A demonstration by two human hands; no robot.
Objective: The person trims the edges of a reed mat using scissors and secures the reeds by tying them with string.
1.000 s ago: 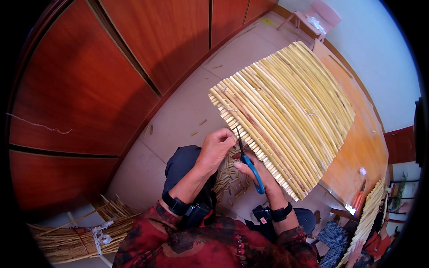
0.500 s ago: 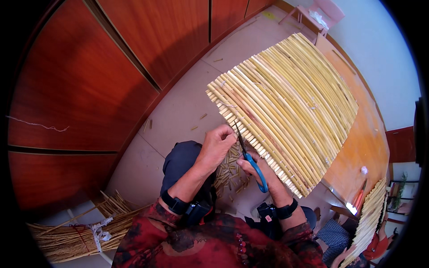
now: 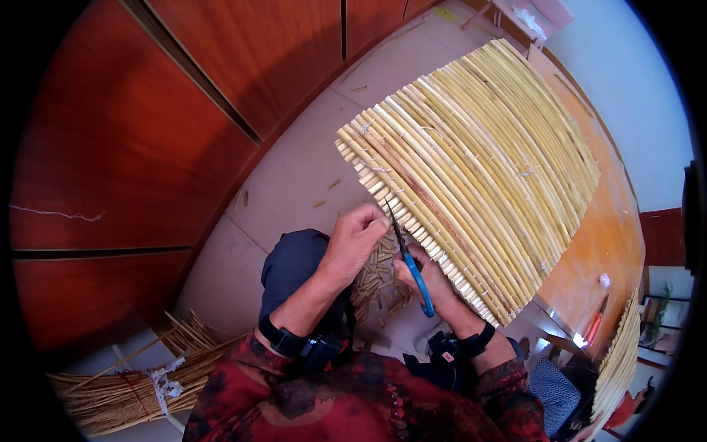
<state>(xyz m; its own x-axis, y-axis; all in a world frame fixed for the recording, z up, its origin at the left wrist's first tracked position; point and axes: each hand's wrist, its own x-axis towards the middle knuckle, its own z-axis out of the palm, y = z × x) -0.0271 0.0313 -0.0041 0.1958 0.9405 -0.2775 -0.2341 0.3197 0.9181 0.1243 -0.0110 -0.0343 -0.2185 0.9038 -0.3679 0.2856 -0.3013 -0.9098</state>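
Bound cane sticks form a pale yellow mat, lying over a wooden tabletop with its near, uneven end jutting out toward me. My left hand pinches just below that end, beside the scissor tips; whatever is between thumb and finger is too small to make out. Blue-handled scissors are gripped in my right hand, their dark blades pointing up at the stick ends near my left fingertips. Short cut pieces lie in a pile on the floor below.
Red-brown cabinets run along the left. A tied bundle of sticks sits at lower left, a pink chair at the back. The table carries orange-handled tools. At lower right a person is beside another mat.
The mat appears slightly higher and farther right in view. The scissor handles have turned slightly more edge-on. My left hand still pinches beside the blades, shifted a little.
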